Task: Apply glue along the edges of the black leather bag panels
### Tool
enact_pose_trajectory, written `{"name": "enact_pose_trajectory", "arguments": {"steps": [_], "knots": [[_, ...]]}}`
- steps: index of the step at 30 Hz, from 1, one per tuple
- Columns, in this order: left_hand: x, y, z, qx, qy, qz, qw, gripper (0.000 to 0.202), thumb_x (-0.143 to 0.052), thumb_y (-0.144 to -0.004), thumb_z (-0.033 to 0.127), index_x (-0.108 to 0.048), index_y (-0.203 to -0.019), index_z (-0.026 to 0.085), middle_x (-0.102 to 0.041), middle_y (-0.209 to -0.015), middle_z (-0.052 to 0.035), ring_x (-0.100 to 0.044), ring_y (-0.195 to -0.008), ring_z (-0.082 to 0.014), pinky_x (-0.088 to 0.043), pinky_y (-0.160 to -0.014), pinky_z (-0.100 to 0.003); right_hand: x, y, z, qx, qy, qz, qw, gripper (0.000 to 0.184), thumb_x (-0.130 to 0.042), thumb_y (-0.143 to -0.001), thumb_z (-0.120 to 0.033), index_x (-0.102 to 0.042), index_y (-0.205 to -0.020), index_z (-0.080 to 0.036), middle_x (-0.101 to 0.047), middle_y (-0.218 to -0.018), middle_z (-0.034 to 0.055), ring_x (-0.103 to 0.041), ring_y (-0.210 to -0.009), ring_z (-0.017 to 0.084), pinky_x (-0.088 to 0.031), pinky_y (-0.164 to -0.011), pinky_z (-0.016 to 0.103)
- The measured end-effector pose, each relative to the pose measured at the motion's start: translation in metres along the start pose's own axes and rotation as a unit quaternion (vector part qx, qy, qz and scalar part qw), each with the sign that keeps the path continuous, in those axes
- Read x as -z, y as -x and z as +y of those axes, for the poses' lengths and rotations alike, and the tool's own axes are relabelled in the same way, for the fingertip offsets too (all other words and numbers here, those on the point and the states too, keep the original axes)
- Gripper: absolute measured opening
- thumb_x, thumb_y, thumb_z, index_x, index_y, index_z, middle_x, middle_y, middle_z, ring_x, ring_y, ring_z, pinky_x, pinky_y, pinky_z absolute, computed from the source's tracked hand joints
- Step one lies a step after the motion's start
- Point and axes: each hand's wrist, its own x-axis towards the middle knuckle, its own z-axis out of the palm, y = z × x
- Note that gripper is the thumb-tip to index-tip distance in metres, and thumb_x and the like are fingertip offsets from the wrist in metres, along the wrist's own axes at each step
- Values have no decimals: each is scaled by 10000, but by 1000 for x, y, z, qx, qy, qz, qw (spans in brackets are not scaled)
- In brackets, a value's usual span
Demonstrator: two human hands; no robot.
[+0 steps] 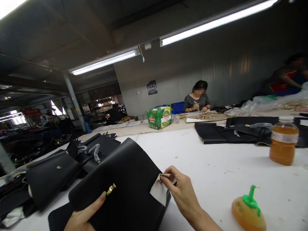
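Observation:
A black leather bag piece [130, 173] with a small gold clasp [111, 189] lies on the white table [208, 160] in front of me. My left hand [83, 219] grips its lower left edge, thumb lying just below the clasp. My right hand [180, 190] is closed in a pinch on a small white cloth [160, 191] pressed against the bag's right edge.
More black bag pieces [52, 174] pile up at the left and others [235, 133] lie at the far right. A bottle of amber liquid [283, 141] and a squat green-capped bottle [248, 211] stand at the right. A green box [159, 117] sits farther back. Two people work at the far end.

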Motion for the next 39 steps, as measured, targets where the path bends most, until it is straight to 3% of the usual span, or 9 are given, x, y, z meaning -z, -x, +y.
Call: {"name": "enact_pose_trajectory", "arguments": {"steps": [10, 17, 20, 25, 32, 39], "knots": [[-2, 2, 2, -9, 5, 12, 1000, 319, -741, -622, 30, -752, -913, 159, -762, -931, -113, -623, -986, -428, -561, -801, -549, 11, -5, 7, -13, 46, 11, 999, 203, -531, -874, -323, -515, -703, -215, -608, -657, 6, -550, -610, 204, -376, -592, 293], [0, -2, -1, -14, -12, 3, 1000, 284, -757, -622, 28, -756, -868, 171, -764, -919, -103, -634, -988, -412, -548, -826, -554, 20, 8, -3, 46, 53, -5, 997, 206, -510, -905, -289, -504, -712, -219, -551, -630, -16, -507, -559, 171, -360, -538, 268], [5, -7, -4, 3, 3, 4, 1000, 303, -750, -628, 29, -750, -904, 152, -763, -922, -111, -628, -1001, -408, -548, -831, -540, 16, 8, -4, 67, 57, -29, 996, 169, -504, -896, -248, -521, -732, -213, -554, -664, -11, -506, -572, 167, -356, -542, 265], [20, -15, -6, 51, 41, -3, 998, 340, -749, -659, 58, -724, -996, 89, -740, -982, -174, -598, -1028, -445, -473, -879, -629, 13, -1, 4, 51, 97, -20, 994, 161, -498, -861, -184, -504, -702, -208, -560, -675, -6, -514, -607, 175, -349, -566, 272], [22, -16, -4, 59, 52, -8, 997, 293, -746, -657, 33, -751, -933, 131, -749, -977, -135, -622, -1020, -400, -470, -912, -578, 15, 1, 1, 63, 72, -29, 995, 168, -495, -866, -192, -496, -699, -210, -533, -652, -22, -493, -582, 164, -343, -561, 269], [16, -15, -4, 52, 49, -9, 997, 257, -749, -649, 29, -765, -880, 141, -764, -908, -129, -682, -906, -378, -525, -844, -552, 13, -5, 0, 71, 90, -19, 993, 163, -491, -861, -168, -492, -703, -207, -541, -669, -19, -502, -595, 163, -344, -571, 271]]}}
